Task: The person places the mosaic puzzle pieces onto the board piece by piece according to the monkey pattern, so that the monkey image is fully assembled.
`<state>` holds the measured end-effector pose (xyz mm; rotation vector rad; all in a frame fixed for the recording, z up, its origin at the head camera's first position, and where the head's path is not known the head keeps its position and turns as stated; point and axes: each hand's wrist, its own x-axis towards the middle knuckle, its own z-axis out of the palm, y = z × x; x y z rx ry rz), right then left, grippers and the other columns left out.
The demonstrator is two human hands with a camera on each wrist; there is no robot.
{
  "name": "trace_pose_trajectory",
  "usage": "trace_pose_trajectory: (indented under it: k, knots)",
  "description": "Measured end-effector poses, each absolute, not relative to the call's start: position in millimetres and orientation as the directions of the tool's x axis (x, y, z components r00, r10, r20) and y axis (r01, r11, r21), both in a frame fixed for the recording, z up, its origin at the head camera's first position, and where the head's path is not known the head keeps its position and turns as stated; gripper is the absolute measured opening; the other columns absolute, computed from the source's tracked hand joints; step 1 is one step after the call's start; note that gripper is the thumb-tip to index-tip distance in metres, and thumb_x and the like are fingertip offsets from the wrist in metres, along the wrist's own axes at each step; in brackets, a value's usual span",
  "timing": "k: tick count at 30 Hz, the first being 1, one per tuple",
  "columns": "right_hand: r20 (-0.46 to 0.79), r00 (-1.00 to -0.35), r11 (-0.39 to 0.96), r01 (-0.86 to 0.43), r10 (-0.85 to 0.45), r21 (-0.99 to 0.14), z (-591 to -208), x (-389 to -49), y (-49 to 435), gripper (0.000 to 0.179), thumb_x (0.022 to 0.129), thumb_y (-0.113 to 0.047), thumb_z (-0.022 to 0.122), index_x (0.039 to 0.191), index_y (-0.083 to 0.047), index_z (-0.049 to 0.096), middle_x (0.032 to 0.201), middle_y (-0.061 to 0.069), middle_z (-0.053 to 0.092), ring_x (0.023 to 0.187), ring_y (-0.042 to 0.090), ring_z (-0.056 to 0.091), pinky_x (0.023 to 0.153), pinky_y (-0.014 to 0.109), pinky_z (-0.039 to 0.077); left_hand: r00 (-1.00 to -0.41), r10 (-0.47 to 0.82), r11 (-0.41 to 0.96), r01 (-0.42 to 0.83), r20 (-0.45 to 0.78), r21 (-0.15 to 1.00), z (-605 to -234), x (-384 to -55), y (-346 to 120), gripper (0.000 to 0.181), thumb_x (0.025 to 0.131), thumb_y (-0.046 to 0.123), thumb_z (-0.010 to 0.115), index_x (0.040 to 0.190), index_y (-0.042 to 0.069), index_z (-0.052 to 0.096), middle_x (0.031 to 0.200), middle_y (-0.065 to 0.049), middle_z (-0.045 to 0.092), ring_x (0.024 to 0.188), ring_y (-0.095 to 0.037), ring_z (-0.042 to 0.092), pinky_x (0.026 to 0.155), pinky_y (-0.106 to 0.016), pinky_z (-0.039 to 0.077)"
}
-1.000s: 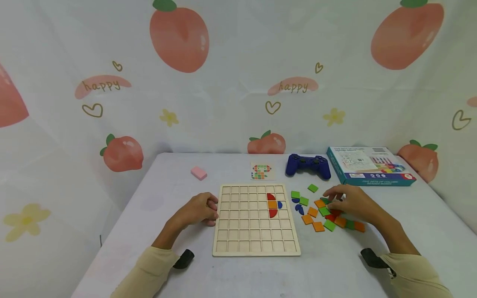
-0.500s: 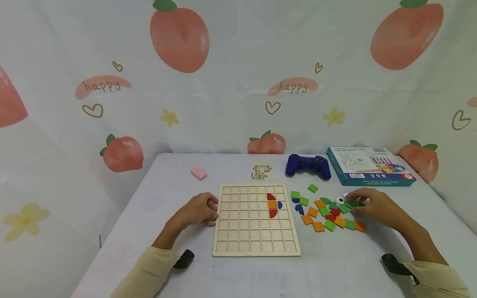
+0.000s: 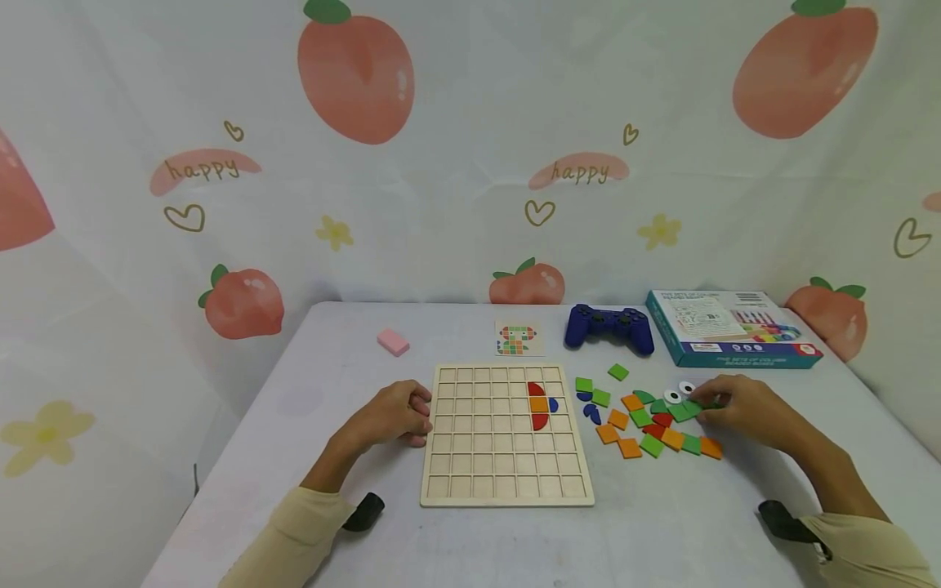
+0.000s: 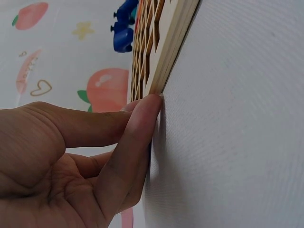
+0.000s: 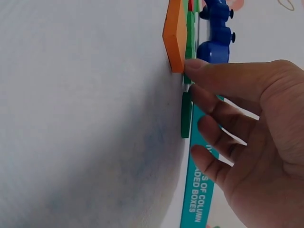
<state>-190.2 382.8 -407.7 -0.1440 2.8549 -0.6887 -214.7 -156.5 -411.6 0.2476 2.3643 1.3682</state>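
Note:
My left hand point(image 3: 393, 412) rests at the left edge of a wooden grid board point(image 3: 481, 449), thumb and forefinger pinching its rim in the left wrist view. Set in the board's right part are red half-circles point(image 3: 540, 421), an orange square point(image 3: 539, 405) and a blue half-circle point(image 3: 554, 405). Over the right side of the loose pieces hovers my right hand point(image 3: 746, 408), its fingertips at green tiles point(image 3: 684, 411). Two white eye discs point(image 3: 672, 397) lie beside them. In the right wrist view, thumb and forefinger stand slightly apart, near an orange tile point(image 5: 175, 38) and a dark green piece point(image 5: 185, 116).
Behind the board lies a pattern card point(image 3: 519, 338), with a pink block point(image 3: 393, 342) to its left. A blue game controller point(image 3: 609, 329) and a flat teal box point(image 3: 731, 328) sit at the back right. Several orange tiles point(image 3: 629, 447) spread right of the board.
My right hand has moved right from the middle of the loose pieces to their right side, uncovering the white eye discs and green tiles. The left hand and board stay put.

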Motion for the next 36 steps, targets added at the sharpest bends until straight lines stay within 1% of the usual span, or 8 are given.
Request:
trace_pose_trajectory:
  k: [2,8,11,14,16,24,31,36]
  knots:
    - [-0.173,-0.976,0.888,-0.042,-0.135,-0.458,-407,-190,384,0.038,0.089,-0.02,0.081,0.121,0.001,0.076,0.107,0.012,0.073,0.096,0.027,0.062,0.079,0.043,0.06,-0.906,0.342,0.505,-0.047,-0.25,0.862,-411,-215,-156,0.044,0.089,-0.007,0.071,0.131,-0.011,0.057,0.106,-0.015,0.06,0.076,-0.018,0.067,0.072,-0.033,0.066]
    - [-0.154,-0.976,0.89,-0.067,-0.152,-0.451,-408,-188,385,0.036,0.089,-0.022,0.082,0.12,-0.004,0.078,0.116,0.017,0.073,0.103,0.032,0.064,0.084,0.054,0.061,-0.906,0.339,0.502,-0.053,-0.253,0.863,-411,-214,-156,0.044,0.089,-0.008,0.07,0.131,-0.011,0.056,0.106,-0.016,0.06,0.076,-0.019,0.066,0.072,-0.033,0.066]
    - [-0.162,-0.974,0.888,-0.067,-0.157,-0.455,-407,-187,386,0.039,0.089,-0.022,0.082,0.121,-0.002,0.077,0.112,0.016,0.073,0.1,0.03,0.063,0.08,0.046,0.061,-0.906,0.338,0.498,-0.056,-0.253,0.865,-410,-214,-156,0.043,0.09,-0.008,0.07,0.131,-0.011,0.056,0.106,-0.016,0.06,0.077,-0.019,0.066,0.072,-0.033,0.066]
    - [-0.171,-0.973,0.888,-0.062,-0.156,-0.456,-405,-187,385,0.043,0.088,-0.024,0.082,0.123,0.001,0.076,0.107,0.012,0.073,0.095,0.026,0.061,0.074,0.036,0.057,-0.907,0.335,0.493,-0.063,-0.256,0.868,-410,-213,-155,0.043,0.09,-0.008,0.07,0.13,-0.011,0.056,0.106,-0.016,0.059,0.078,-0.019,0.066,0.072,-0.033,0.066]
    - [-0.171,-0.973,0.891,-0.061,-0.153,-0.451,-404,-187,384,0.043,0.089,-0.025,0.082,0.122,0.001,0.076,0.105,0.01,0.072,0.094,0.024,0.06,0.073,0.033,0.054,-0.907,0.333,0.492,-0.065,-0.257,0.868,-410,-213,-155,0.043,0.09,-0.008,0.07,0.131,-0.011,0.056,0.106,-0.016,0.059,0.078,-0.019,0.065,0.072,-0.033,0.066]
    - [-0.122,-0.973,0.871,-0.117,-0.198,-0.477,-400,-184,363,0.04,0.089,-0.028,0.081,0.119,-0.002,0.077,0.102,0.004,0.071,0.094,0.022,0.059,0.07,0.031,0.053,-0.909,0.328,0.497,-0.063,-0.255,0.865,-411,-213,-155,0.043,0.09,-0.008,0.07,0.131,-0.011,0.056,0.105,-0.015,0.059,0.078,-0.019,0.065,0.072,-0.032,0.066]
    - [-0.062,-0.961,0.852,-0.208,-0.27,-0.479,-400,-187,333,0.034,0.089,-0.024,0.083,0.116,-0.005,0.078,0.101,0.002,0.07,0.096,0.023,0.059,0.076,0.034,0.056,-0.908,0.329,0.493,-0.069,-0.259,0.867,-411,-214,-155,0.042,0.09,-0.009,0.069,0.131,-0.011,0.056,0.104,-0.015,0.059,0.078,-0.019,0.065,0.072,-0.033,0.066]
    - [-0.065,-0.951,0.84,-0.234,-0.303,-0.49,-401,-194,310,0.031,0.09,-0.026,0.083,0.114,-0.008,0.079,0.101,0.0,0.071,0.097,0.022,0.058,0.079,0.035,0.055,-0.909,0.326,0.499,-0.067,-0.259,0.864,-411,-214,-155,0.042,0.09,-0.009,0.069,0.13,-0.011,0.056,0.104,-0.015,0.059,0.078,-0.018,0.065,0.071,-0.032,0.066]
